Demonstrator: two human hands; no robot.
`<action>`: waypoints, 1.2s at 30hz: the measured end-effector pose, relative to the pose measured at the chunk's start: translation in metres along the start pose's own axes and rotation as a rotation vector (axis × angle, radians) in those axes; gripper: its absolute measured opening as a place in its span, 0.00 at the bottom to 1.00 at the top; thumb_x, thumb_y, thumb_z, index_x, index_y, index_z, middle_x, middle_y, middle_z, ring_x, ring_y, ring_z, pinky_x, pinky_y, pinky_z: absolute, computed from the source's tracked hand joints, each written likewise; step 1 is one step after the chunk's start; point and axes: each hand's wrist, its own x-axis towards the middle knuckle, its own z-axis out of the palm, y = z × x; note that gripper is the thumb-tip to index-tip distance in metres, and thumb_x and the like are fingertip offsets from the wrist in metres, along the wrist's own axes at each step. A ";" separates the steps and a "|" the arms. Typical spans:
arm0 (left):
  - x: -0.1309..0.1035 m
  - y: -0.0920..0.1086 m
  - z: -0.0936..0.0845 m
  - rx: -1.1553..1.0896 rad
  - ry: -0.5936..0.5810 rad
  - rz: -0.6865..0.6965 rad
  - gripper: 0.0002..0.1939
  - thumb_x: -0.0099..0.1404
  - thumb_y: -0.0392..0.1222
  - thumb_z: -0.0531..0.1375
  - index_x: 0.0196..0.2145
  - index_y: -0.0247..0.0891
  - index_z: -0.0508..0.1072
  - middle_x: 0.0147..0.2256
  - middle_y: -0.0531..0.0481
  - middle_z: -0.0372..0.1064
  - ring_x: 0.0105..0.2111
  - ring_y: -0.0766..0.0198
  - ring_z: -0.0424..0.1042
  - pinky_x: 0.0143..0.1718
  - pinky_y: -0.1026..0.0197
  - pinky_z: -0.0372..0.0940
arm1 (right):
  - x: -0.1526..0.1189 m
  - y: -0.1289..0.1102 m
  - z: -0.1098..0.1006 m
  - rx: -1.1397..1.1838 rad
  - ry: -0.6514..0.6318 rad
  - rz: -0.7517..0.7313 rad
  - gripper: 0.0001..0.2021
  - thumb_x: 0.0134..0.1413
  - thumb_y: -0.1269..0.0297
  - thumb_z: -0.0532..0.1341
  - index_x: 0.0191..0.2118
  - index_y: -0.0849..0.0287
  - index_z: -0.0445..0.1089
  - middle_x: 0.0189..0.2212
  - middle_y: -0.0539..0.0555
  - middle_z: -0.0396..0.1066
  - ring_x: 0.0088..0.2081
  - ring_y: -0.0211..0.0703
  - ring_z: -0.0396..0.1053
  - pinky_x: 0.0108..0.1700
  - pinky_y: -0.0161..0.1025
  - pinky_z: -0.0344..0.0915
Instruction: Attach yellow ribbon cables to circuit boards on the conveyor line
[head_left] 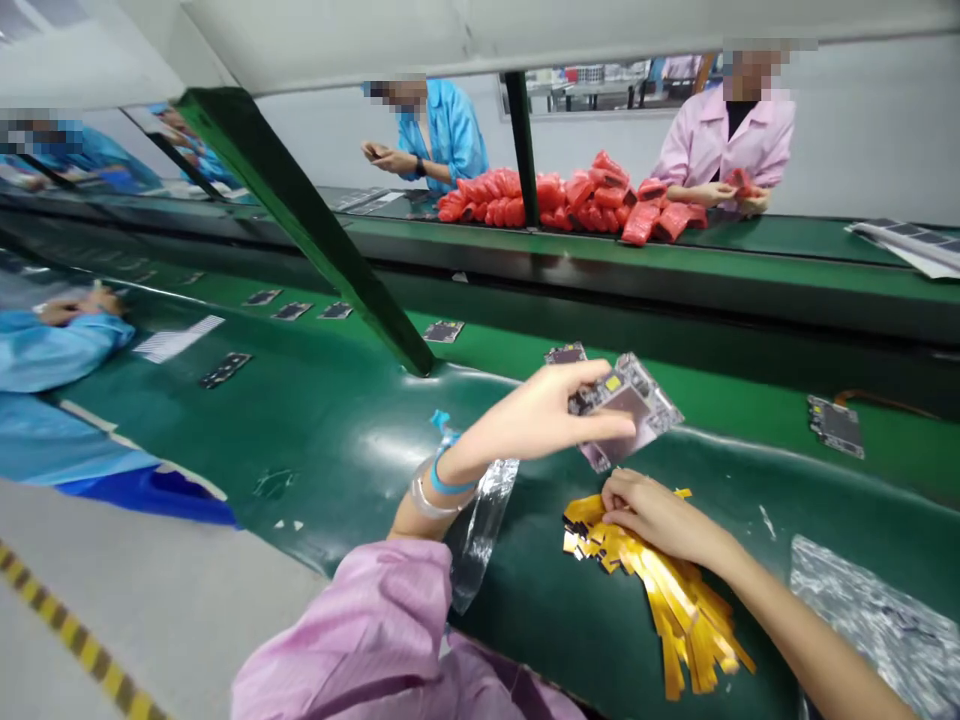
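Observation:
My left hand (544, 415) is closed on a circuit board (639, 408) with a grey metal shield and a small yellow square, held tilted above the bench. Below and to the right, my right hand (667, 515) pinches at the upper end of a pile of orange-yellow flat flex cables (686, 610). Its fingertips touch the cables; exactly how many they grip is hidden. The cables fan out toward me, with small dark and silver connector ends at the left. Behind my left hand, another circuit board (564, 353) lies partly covered.
Several boards lie along the green belt (742, 410), including one with a cable (838, 425) at right. A green post (315, 240) slants at left. Clear plastic bags (877, 620) lie on the bench. Co-workers sit left and opposite, near red wrapped packs (570, 200).

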 end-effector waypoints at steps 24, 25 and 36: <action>-0.029 0.012 0.059 -0.026 -0.094 0.097 0.09 0.70 0.45 0.59 0.34 0.41 0.64 0.24 0.57 0.65 0.22 0.69 0.58 0.25 0.63 0.55 | -0.086 -0.058 -0.034 0.217 0.940 0.212 0.09 0.60 0.53 0.67 0.35 0.51 0.74 0.19 0.46 0.59 0.19 0.39 0.55 0.19 0.36 0.55; -0.031 0.012 0.060 -0.006 -0.094 0.111 0.10 0.71 0.45 0.59 0.33 0.42 0.63 0.24 0.57 0.64 0.22 0.69 0.58 0.25 0.62 0.54 | -0.087 -0.057 -0.033 0.191 0.945 0.223 0.08 0.60 0.53 0.66 0.35 0.50 0.75 0.19 0.47 0.61 0.19 0.39 0.55 0.19 0.36 0.55; -0.001 -0.016 0.056 -0.579 -0.248 -0.213 0.19 0.65 0.54 0.67 0.45 0.39 0.71 0.44 0.47 0.74 0.42 0.61 0.73 0.45 0.59 0.69 | -0.091 -0.060 -0.037 0.391 0.924 0.113 0.19 0.61 0.50 0.67 0.53 0.46 0.65 0.22 0.44 0.59 0.21 0.40 0.59 0.23 0.36 0.60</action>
